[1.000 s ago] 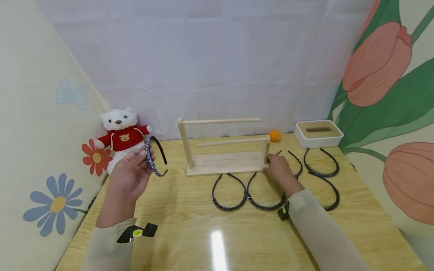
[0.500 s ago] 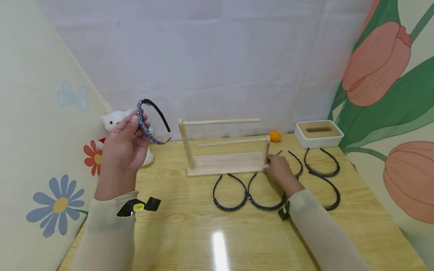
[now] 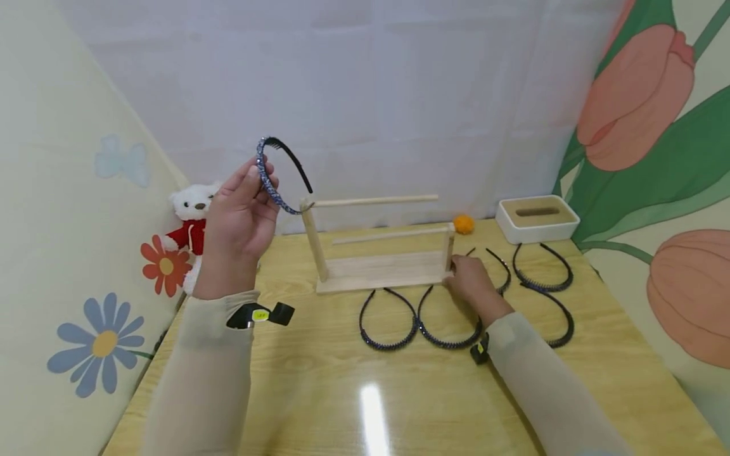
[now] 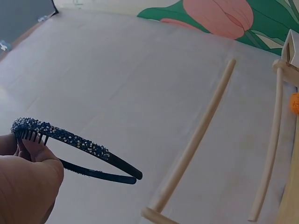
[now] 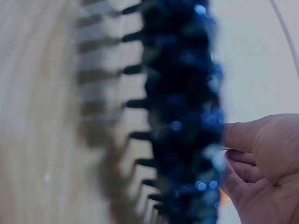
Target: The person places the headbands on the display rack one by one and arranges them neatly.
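My left hand (image 3: 239, 218) pinches a headband (image 3: 276, 196) by its sparkling blue beaded part, raised at the left end of a wooden rack (image 3: 379, 271). In the head view one tip of the headband overlaps the top of the rack's left post. The left wrist view shows the headband's (image 4: 79, 141) comb teeth over my thumb, its two ends pointing toward the upper rod (image 4: 198, 135). My right hand (image 3: 472, 288) grips the rack's lower right corner, its fingertips partly hidden by the post. A beaded headband (image 5: 182, 112) lies close under that wrist.
Two headbands, one of them (image 3: 388, 346) nearer the left, lie before the rack; several more, including one headband (image 3: 547, 287), lie right of it. At the back are an orange ball (image 3: 463, 224), a white tissue box (image 3: 537, 221) and a white teddy bear (image 3: 194, 201).
My left hand has lifted the headband from beside the bear, then carried it rightward to the rack's left end. The right hand has stayed at the rack's corner.
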`<state>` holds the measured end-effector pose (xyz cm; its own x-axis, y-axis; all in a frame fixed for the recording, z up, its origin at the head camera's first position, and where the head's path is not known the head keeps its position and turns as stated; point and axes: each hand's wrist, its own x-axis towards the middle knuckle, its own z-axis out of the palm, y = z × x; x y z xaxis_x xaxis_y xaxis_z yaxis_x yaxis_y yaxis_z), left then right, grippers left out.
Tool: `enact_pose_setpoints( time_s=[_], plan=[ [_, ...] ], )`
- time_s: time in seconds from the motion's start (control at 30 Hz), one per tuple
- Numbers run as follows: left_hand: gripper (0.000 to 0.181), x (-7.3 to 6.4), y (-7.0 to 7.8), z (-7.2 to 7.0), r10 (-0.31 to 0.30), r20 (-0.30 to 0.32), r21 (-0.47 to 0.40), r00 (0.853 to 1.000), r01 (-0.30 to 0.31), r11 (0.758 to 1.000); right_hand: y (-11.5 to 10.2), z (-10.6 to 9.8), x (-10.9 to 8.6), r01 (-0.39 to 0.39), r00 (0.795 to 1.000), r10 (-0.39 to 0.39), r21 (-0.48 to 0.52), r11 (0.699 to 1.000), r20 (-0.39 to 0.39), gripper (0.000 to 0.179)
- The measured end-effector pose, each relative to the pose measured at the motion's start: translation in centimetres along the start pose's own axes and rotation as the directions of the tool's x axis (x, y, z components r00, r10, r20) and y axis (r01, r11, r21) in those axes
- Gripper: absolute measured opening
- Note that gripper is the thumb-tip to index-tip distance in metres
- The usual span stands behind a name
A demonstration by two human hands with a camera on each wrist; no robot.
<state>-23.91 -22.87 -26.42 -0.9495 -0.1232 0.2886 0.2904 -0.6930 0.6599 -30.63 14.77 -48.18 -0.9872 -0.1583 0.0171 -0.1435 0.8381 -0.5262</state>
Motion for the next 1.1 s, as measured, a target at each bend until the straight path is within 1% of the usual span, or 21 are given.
enact_pose_setpoints(
  time_s=[0.07, 0.13, 0.2, 0.3, 0.37, 0.47, 0.57, 0.63, 0.7, 0.87, 0.97, 1.1],
  plan=[
    [0.020, 0.3, -0.7, -0.1, -0.014, -0.005, 0.016, 1.000, 0.014, 1.000, -0.1, 0.1, 0.0, -0.007, 1.000, 0.007, -0.007, 1.000, 0.012, 0.041],
    [0.021, 0.5, -1.4, -0.2, -0.024, -0.013, 0.057, 1.000, 0.025, 0.998, -0.1, 0.2, 0.0, -0.017, 1.000, 0.017, -0.006, 1.000, 0.022, 0.042],
    [0.023, 0.6, -2.1, -0.4, -0.038, -0.016, 0.070, 0.999, 0.039, 0.997, -0.1, 0.2, -0.1, -0.025, 0.999, 0.025, 0.000, 1.000, 0.026, 0.042],
    [0.028, 0.6, -2.8, -0.6, -0.044, -0.030, 0.106, 0.999, 0.047, 0.993, -0.2, 0.3, -0.2, -0.023, 0.999, 0.023, 0.005, 1.000, 0.028, 0.041],
    [0.029, 0.6, -3.1, -0.8, -0.056, -0.030, 0.090, 0.998, 0.058, 0.994, -0.2, 0.4, -0.3, -0.020, 0.999, 0.019, 0.008, 1.000, 0.027, 0.040],
    [0.030, 0.6, -3.6, -1.1, -0.063, -0.026, 0.108, 0.998, 0.065, 0.992, -0.2, 0.3, -0.3, -0.015, 1.000, 0.015, 0.004, 1.000, 0.025, 0.040],
    [0.033, 0.5, -4.1, -1.4, -0.075, -0.030, 0.164, 0.997, 0.079, 0.983, -0.2, 0.3, -0.4, -0.020, 1.000, 0.020, 0.004, 1.000, 0.024, 0.041],
    [0.035, 0.4, -4.6, -1.6, -0.087, -0.045, 0.222, 0.995, 0.095, 0.971, -0.2, 0.3, -0.4, -0.024, 0.999, 0.024, 0.001, 1.000, 0.024, 0.042],
    [0.036, 0.3, -5.3, -1.9, -0.108, -0.060, 0.243, 0.992, 0.120, 0.962, -0.2, 0.3, -0.3, -0.029, 0.999, 0.029, 0.003, 1.000, 0.025, 0.042],
    [0.038, 0.0, -7.0, -3.1, -0.152, -0.107, 0.260, 0.983, 0.175, 0.950, -0.1, 0.3, -0.2, -0.031, 0.999, 0.031, -0.005, 1.000, 0.028, 0.041],
    [0.039, -0.1, -7.8, -3.6, -0.155, -0.130, 0.282, 0.979, 0.187, 0.941, -0.2, 0.3, -0.2, -0.033, 0.999, 0.033, -0.010, 0.999, 0.030, 0.041],
    [0.039, -0.3, -8.3, -4.0, -0.149, -0.135, 0.284, 0.980, 0.182, 0.941, -0.2, 0.3, -0.2, -0.035, 0.999, 0.036, -0.017, 0.999, 0.032, 0.039]
  ],
)
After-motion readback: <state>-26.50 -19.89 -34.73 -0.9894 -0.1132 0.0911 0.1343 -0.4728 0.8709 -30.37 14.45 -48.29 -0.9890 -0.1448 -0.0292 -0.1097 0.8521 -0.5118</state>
